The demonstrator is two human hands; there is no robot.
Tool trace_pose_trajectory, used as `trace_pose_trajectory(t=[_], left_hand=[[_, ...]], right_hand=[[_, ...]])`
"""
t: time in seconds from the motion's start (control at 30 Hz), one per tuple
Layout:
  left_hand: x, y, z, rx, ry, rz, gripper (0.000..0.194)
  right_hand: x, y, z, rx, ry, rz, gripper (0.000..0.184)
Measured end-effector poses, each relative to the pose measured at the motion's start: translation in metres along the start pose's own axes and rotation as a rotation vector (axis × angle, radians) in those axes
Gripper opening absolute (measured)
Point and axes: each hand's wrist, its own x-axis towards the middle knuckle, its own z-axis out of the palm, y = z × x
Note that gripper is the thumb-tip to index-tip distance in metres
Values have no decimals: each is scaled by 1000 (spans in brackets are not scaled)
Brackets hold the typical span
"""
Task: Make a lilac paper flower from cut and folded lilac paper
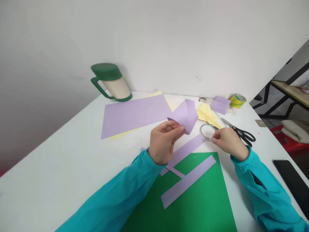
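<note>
My left hand (164,140) pinches a folded piece of purple paper (187,116) between thumb and fingers, held above the table. The paper is bent into a cone-like shape with creased edges. My right hand (228,143) is closed at the right edge of a roll of clear tape (201,131), its fingers covering part of the ring. Below my hands lies a green sheet (205,196). Purple paper strips (188,182) rest across it, and a wider purple strip (188,149) runs along its far edge, partly behind my left hand.
Black-handled scissors (241,132) lie beyond my right hand. Behind are yellow folded paper (209,114), creased purple paper (220,104) and a yellow-green tape roll (238,100). A large purple sheet (135,114) and a green-lidded jug (116,87) stand left. A black phone-like slab (292,183) lies right.
</note>
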Motion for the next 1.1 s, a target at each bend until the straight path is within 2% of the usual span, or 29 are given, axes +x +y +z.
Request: trace_pose_trajectory(t=[0.07,0.1,0.23,0.3,0.43,0.5,0.6,0.7,0.9,1.0,1.1], left_hand=[[2,2,0,-11,6,13,27],[3,3,-1,-11,12,14,27],[4,4,-1,-1,29,11,27],[4,5,-1,7,32,13,27],[4,5,-1,18,35,24,27],[3,5,-1,21,26,29,27],[3,5,-2,33,20,36,26],[3,5,-2,36,17,31,26],[3,6,-2,16,9,5,26],[3,6,-1,22,1,-17,26],[3,5,-2,30,-14,-39,27]], right_hand=[[-2,6,3,-356,-31,-7,13],[-4,7,5,-444,-41,-8,12],[-15,1,4,-503,-8,-104,9],[-20,-7,1,-468,-33,-265,7],[-27,-28,3,-174,-269,-707,9],[-29,-37,11,-46,-303,-807,9],[-32,-44,25,-5,-263,-841,9],[-34,-46,36,-86,-237,-830,8],[-34,-47,50,-163,-228,-786,22],[-33,-46,49,-87,-287,-768,21],[-31,-43,36,161,-457,-753,17]])
